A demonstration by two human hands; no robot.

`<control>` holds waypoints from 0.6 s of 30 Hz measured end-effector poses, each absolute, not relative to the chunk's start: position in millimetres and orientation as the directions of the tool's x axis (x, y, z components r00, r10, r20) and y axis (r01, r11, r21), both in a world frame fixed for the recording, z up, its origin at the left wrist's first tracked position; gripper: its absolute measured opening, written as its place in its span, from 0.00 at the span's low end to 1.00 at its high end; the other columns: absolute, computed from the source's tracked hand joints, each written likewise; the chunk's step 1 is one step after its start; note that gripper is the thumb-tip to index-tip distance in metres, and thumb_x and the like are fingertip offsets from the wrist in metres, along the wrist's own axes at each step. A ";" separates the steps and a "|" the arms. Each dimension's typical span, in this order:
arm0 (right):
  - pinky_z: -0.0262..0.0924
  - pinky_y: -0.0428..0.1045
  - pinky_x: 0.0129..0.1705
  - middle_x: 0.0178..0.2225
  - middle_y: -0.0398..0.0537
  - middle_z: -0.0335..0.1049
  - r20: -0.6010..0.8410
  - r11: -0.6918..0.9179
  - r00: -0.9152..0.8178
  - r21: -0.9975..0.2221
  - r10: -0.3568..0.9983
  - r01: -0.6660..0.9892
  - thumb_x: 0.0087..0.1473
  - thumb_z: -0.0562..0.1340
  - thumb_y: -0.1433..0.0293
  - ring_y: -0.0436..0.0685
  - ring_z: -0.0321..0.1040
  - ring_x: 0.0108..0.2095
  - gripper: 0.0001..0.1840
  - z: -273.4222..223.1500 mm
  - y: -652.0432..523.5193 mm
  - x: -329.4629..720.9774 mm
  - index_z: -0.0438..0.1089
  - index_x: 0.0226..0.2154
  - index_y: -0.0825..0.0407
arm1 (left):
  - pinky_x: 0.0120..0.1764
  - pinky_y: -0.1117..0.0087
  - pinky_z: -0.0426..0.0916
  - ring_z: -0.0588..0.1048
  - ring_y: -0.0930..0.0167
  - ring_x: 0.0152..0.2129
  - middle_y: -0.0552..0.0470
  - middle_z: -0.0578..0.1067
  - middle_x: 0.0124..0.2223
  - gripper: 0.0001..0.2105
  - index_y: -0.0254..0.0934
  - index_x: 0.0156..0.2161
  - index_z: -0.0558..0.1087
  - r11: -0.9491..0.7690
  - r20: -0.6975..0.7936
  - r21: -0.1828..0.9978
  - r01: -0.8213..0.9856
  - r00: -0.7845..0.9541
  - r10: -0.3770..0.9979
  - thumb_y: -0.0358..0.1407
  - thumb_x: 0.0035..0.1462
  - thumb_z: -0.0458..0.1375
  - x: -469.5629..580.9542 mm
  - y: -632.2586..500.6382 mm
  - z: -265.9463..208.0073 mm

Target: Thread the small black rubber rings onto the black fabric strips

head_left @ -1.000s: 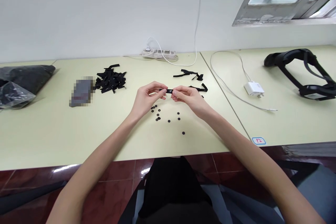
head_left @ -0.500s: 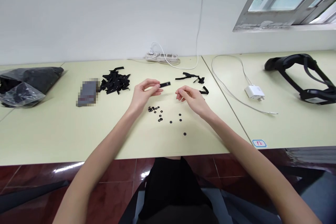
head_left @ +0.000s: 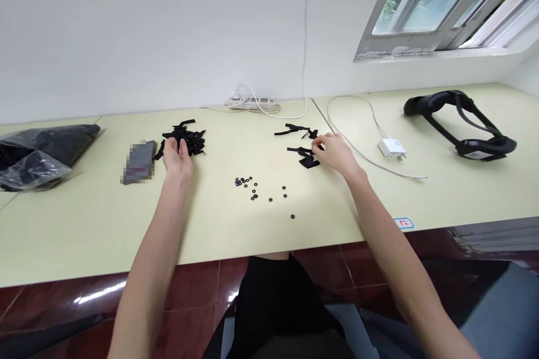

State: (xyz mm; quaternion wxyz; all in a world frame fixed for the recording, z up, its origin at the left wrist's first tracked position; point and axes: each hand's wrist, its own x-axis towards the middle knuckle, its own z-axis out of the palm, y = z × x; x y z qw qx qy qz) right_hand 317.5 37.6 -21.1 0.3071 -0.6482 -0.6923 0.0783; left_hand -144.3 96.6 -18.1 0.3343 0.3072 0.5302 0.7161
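A heap of short black fabric strips (head_left: pixel 192 139) lies at the left of the table. My left hand (head_left: pixel 177 158) reaches into its near edge, fingers apart; their tips are partly hidden among the strips. My right hand (head_left: pixel 336 152) is over a looser group of black strips (head_left: pixel 309 161) right of centre. Its thumb and fingers are pinched on a black strip (head_left: pixel 316 147) at that group's edge. Between the hands, nearer the front, lie several small black rings (head_left: pixel 238 182) and a few small black discs (head_left: pixel 285 196).
A blurred-out grey object (head_left: pixel 140 161) and a clear plastic bag with black contents (head_left: pixel 46 151) lie left. A power strip (head_left: pixel 255 103) sits by the wall. A white charger (head_left: pixel 392 148) with its cable and a black headset (head_left: pixel 458 123) are right.
My left hand has moved left from the middle to the heap, and the black strip it held is gone from it. My right hand has moved right to the looser strips. The view has shifted slightly.
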 end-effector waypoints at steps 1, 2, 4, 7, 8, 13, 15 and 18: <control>0.68 0.66 0.55 0.44 0.60 0.82 0.296 0.143 0.006 -0.478 0.955 0.867 0.58 0.63 0.71 0.73 0.71 0.52 0.07 -24.3 38.5 319.8 0.79 0.34 0.48 | 0.72 0.57 0.67 0.62 0.69 0.64 0.49 0.66 0.51 0.20 0.42 0.38 0.55 -0.207 0.077 0.964 -0.166 -0.570 0.818 0.49 0.70 0.61 -141.5 93.9 -15.7; 0.67 0.66 0.56 0.44 0.60 0.81 0.283 0.136 -0.002 -0.457 0.959 0.879 0.57 0.63 0.72 0.74 0.71 0.52 0.07 -26.1 39.1 321.1 0.79 0.32 0.48 | 0.71 0.59 0.68 0.62 0.69 0.64 0.49 0.66 0.53 0.19 0.42 0.38 0.55 -0.205 0.073 0.962 -0.179 -0.555 0.828 0.48 0.72 0.59 -138.0 91.0 -12.8; 0.66 0.66 0.57 0.43 0.61 0.82 0.303 0.121 0.025 -0.453 0.953 0.883 0.57 0.62 0.74 0.73 0.72 0.52 0.08 -24.8 39.2 321.2 0.77 0.31 0.48 | 0.71 0.61 0.68 0.63 0.70 0.64 0.48 0.65 0.59 0.14 0.41 0.40 0.56 -0.223 0.084 0.953 -0.205 -0.530 0.844 0.44 0.72 0.57 -128.0 85.1 -5.2; 0.67 0.64 0.54 0.38 0.56 0.83 0.350 0.156 0.086 -0.606 0.933 0.780 0.61 0.62 0.72 0.69 0.74 0.47 0.06 -11.9 35.8 313.5 0.76 0.35 0.48 | 0.72 0.62 0.67 0.70 0.70 0.64 0.48 0.64 0.69 0.07 0.40 0.48 0.65 -0.290 0.161 0.932 -0.219 -0.468 0.869 0.38 0.69 0.57 -103.9 74.1 6.6; 0.68 0.62 0.52 0.37 0.54 0.83 0.352 0.192 0.091 -0.690 0.932 0.698 0.62 0.63 0.69 0.67 0.75 0.45 0.05 -6.3 33.2 308.0 0.76 0.38 0.48 | 0.71 0.62 0.67 0.73 0.70 0.63 0.48 0.66 0.70 0.09 0.39 0.50 0.67 -0.312 0.196 0.927 -0.209 -0.440 0.876 0.36 0.67 0.58 -93.5 69.5 9.5; 0.68 0.55 0.44 0.32 0.45 0.81 0.374 0.376 -0.062 -0.882 0.925 0.285 0.65 0.68 0.57 0.61 0.80 0.39 0.12 12.2 7.7 262.1 0.80 0.43 0.46 | 0.59 0.59 0.75 0.80 0.64 0.53 0.48 0.81 0.56 0.14 0.40 0.50 0.79 -0.359 0.358 0.933 -0.010 -0.066 0.931 0.42 0.62 0.68 -38.6 38.7 13.5; 0.67 0.55 0.44 0.33 0.45 0.81 0.379 0.418 -0.188 -0.867 0.906 0.271 0.66 0.69 0.55 0.60 0.80 0.38 0.13 11.5 -3.4 244.5 0.81 0.43 0.46 | 0.56 0.61 0.74 0.80 0.62 0.54 0.46 0.82 0.54 0.17 0.41 0.52 0.79 -0.341 0.321 0.936 0.085 0.188 0.928 0.48 0.64 0.68 -22.6 24.5 13.0; 0.67 0.55 0.45 0.32 0.44 0.82 0.370 0.454 -0.302 -0.843 0.879 0.287 0.68 0.69 0.52 0.60 0.78 0.36 0.15 5.0 -12.4 228.7 0.79 0.46 0.45 | 0.51 0.63 0.74 0.80 0.63 0.48 0.46 0.82 0.53 0.19 0.41 0.49 0.80 -0.272 0.166 0.941 0.200 0.428 0.888 0.53 0.65 0.68 -10.4 8.0 13.2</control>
